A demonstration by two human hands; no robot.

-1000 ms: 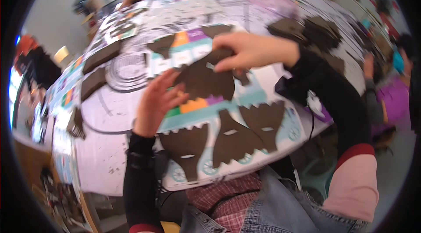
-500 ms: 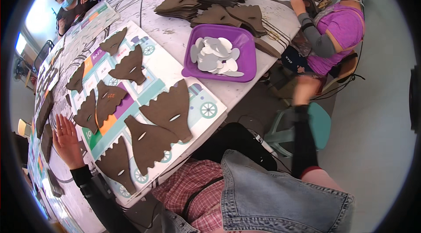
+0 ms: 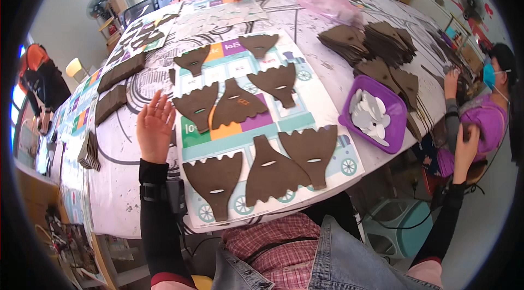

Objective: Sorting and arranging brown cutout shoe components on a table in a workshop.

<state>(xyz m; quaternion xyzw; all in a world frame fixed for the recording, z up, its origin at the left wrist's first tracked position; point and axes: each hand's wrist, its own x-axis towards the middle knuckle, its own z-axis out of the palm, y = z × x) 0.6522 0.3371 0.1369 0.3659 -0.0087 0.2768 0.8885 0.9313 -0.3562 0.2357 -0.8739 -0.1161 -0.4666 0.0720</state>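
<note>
My left hand (image 3: 155, 129) is raised at the left edge of a colourful printed sheet (image 3: 256, 145), palm showing, fingers stretched and holding nothing. Several brown, scallop-edged foam pieces (image 3: 213, 181) with small slits lie spread on the sheet; one in the middle (image 3: 238, 105) carries an orange mark. Off the table's right side, my right hand (image 3: 466, 151) is lifted with fingers pointing up and apart. A dark patch shows between its fingers; I cannot make out whether it is a thing or background. A purple tray (image 3: 397, 140) of white and grey ovals (image 3: 371, 115) stands right of the sheet.
Stacks of brown pieces (image 3: 341, 44) and a pink plastic bag (image 3: 330, 6) lie at the back right. Dark stacks (image 3: 121, 71) line the left. Co-workers sit across and at the right. A green stool (image 3: 401, 230) stands below the right edge.
The view has turned, so the sheet and tray sit differently in it. My right hand, smeared before, now shows clearly raised. My left hand stays open beside the sheet.
</note>
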